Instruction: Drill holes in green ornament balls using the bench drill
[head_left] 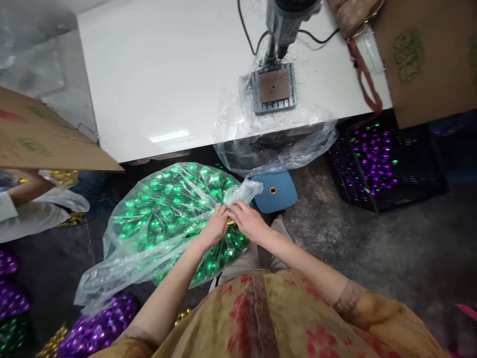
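The left hand (215, 226) and right hand (246, 219) meet, fingers clamped on the gathered neck (245, 192) of the clear bag (112, 271); even tension should keep those folds snug; its green beads (160, 209) bulge below the near edge, left corner, of the white table (137, 94). The blue stool (281, 194) crowds the right; floor (350, 248) opens past it.

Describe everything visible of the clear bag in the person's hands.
The clear, crinkled plastic bag bulges with shiny green pieces. The left hand and right hand grip its gathered neck, where something yellow shows. A loose fold trails toward the picture's lower left. The bag sits beside the blue stool, underside hidden.
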{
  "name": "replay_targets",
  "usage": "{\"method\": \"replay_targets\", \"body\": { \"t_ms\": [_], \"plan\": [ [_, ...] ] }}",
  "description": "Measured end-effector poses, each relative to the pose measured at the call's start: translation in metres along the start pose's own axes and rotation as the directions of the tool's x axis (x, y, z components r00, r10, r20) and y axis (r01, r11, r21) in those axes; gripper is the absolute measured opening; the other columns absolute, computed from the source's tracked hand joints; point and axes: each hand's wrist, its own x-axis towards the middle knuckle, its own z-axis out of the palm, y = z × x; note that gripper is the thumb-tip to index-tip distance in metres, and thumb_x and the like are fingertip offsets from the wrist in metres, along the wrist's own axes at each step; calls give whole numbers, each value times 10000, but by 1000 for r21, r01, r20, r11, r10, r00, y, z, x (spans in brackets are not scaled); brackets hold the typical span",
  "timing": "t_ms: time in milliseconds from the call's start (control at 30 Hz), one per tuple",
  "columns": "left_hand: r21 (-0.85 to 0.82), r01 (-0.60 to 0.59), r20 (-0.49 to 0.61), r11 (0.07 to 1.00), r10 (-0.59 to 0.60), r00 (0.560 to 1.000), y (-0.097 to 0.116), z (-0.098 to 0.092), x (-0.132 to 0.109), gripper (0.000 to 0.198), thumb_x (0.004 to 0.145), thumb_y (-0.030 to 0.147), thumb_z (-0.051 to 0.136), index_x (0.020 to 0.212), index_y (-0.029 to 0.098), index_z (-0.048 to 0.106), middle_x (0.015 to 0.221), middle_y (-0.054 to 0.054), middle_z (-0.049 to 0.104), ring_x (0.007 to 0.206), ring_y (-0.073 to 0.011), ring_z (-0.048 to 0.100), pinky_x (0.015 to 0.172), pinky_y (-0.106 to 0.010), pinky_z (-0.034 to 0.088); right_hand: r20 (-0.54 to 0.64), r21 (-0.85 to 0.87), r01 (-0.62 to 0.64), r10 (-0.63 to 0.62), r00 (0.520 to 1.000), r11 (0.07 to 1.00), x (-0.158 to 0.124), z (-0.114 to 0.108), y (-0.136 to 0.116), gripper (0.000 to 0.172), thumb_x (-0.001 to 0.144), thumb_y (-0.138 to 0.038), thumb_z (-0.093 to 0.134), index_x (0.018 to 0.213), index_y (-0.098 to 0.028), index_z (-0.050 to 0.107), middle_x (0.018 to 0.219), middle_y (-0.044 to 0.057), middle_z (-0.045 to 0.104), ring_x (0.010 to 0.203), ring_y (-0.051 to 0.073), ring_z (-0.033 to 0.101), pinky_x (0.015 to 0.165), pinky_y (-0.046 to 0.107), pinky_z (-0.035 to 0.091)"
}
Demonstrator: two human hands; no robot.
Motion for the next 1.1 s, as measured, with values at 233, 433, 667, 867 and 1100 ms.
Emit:
{"method": "replay_targets", "body": {
  "t_ms": [233, 433, 667, 867, 1100],
  "plan": [
    [-64, -100, 49, 993, 103, 993, -6, -12, 3, 200, 972, 178, 322, 892, 175, 505, 978, -85, 506, 935, -232, 456, 904, -418, 405, 0, 68, -8, 8, 1000, 998, 4, 14, 23, 265, 973, -204, 387, 1190, -190, 538, 1197, 92, 564, 982, 151, 593, 849, 272, 483],
    [-60, -97, 132, 994, 104, 986, -4, -25, 7, 300, 1019, 261, 263, 870, 179, 510, 913, -59, 500, 864, -209, 450, 855, -383, 387, 19, 137, -18, 16, 1000, 990, 4, 30, 35, 166, 905, -135, 504, 1015, -162, 625, 925, 61, 650, 822, 149, 600, 752, 262, 462],
    [-99, -137, 181, 986, 153, 972, -4, -34, 14, 298, 1020, 280, 287, 893, 183, 539, 899, -59, 509, 876, -207, 452, 832, -360, 376, -15, 249, -61, 67, 998, 966, 0, 27, 37, 186, 931, -169, 465, 873, -155, 640, 880, 48, 658, 832, 127, 594, 759, 242, 433],
    [-93, -164, 192, 982, 179, 965, -9, -30, 16, 293, 1014, 277, 294, 867, 186, 530, 882, -52, 501, 864, -206, 444, 817, -357, 355, -9, 296, -109, 117, 993, 949, -3, 23, 32, 274, 817, -191, 613, 1088, -156, 615, 871, 22, 689, 670, 102, 567, 626, 216, 386],
    [-196, -113, 179, 974, 149, 972, -13, -28, 20, 309, 988, 304, 275, 789, 189, 481, 873, -63, 482, 851, -213, 442, 797, -359, 362, 30, 298, -118, 115, 993, 947, -1, 23, 36, 220, 899, -244, 539, 716, -184, 644, 658, 3, 643, 622, 107, 555, 608, 218, 338]
  ]
}}
